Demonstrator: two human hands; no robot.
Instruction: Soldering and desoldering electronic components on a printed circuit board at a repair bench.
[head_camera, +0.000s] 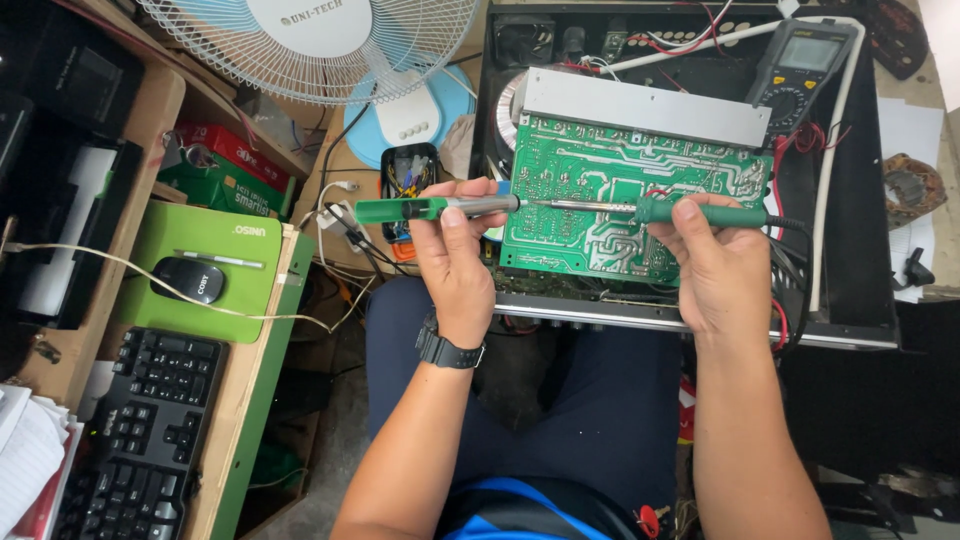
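Now: pump and iron meeting over the board

Far out past the left grip, away from the work: a black keyboard (150, 420), a mouse (187, 280) on a green pad (235, 262), a white fan (310, 40) further up.

Left hand (455, 255) closed around a green suction pump (420, 208), thumb laid along the barrel, nozzle pointing away from the palm toward the other hand. Wristwatch (448, 350) just behind the grip.

Between the two grips, and just beyond the fingertips: a green circuit board (600, 170), lying solder side up inside an open black case (850, 250).

Right hand (715, 265) wrapped firmly around the green handle of a soldering iron (700, 213), thin metal shaft reaching out from the grip toward the pump's nozzle. Tips close together above the board's lower half; touching the board or hovering over it, impossible to tell from this angle.

Beyond the right grip, at the far corner of the case: a grey meter (805, 65), untouched.

Judged as mid-work at a single solder joint, heat and suction brought to one spot. Called for next: steady hands, iron tip held on the joint alone, nozzle kept right beside it.
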